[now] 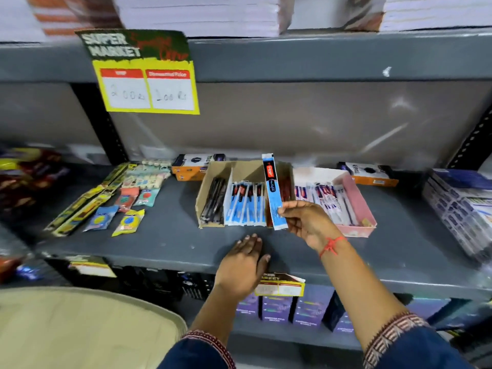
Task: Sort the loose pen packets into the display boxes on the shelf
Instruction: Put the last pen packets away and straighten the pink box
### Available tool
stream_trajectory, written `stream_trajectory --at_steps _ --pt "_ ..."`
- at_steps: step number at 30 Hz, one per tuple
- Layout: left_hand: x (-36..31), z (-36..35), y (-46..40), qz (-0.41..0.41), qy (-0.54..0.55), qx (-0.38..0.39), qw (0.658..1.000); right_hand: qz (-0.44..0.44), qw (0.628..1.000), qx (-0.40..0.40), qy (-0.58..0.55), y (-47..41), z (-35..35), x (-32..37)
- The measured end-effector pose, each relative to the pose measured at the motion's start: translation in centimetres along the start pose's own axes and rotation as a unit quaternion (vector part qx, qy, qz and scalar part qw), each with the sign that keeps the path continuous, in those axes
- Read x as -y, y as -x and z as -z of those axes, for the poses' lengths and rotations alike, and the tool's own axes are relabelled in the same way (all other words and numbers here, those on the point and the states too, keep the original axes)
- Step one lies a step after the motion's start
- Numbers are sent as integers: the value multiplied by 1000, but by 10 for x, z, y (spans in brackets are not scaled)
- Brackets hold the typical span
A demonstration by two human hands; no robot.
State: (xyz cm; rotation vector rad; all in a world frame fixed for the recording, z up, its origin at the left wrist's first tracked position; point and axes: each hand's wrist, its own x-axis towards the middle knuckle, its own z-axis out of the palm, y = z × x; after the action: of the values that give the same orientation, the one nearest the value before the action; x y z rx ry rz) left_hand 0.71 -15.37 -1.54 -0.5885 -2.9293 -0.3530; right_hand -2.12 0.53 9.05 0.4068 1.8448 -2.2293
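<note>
Your right hand (306, 222) pinches the blue packet (274, 190) by its lower end, upright over the brown box (205, 187), apparently to slot it among the matching blues at 10 o'clock. Your left hand (245, 265) lies flat, fingers together, on the shelf (159, 235), likely as a brace.

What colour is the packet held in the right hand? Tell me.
Light blue with a black-and-red top band, packet in right hand; head view.
</note>
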Motion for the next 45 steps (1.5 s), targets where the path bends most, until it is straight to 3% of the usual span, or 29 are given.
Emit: stream_trajectory --at_steps 5,11,20,35,45 --pt "34 7 8 61 13 -7 998 -23 998 7 58 -19 -37 -3" --pt "59 13 5 128 27 -40 991 13 989 -22 144 -41 -78 -5" --pt "54 13 8 129 53 -120 983 120 885 -58 446 -61 -106 -4" --pt "54 20 11 103 60 -123 985 76 821 -47 564 -100 -116 -13" --pt "53 17 10 107 52 -137 983 165 787 -74 589 -81 -100 -4"
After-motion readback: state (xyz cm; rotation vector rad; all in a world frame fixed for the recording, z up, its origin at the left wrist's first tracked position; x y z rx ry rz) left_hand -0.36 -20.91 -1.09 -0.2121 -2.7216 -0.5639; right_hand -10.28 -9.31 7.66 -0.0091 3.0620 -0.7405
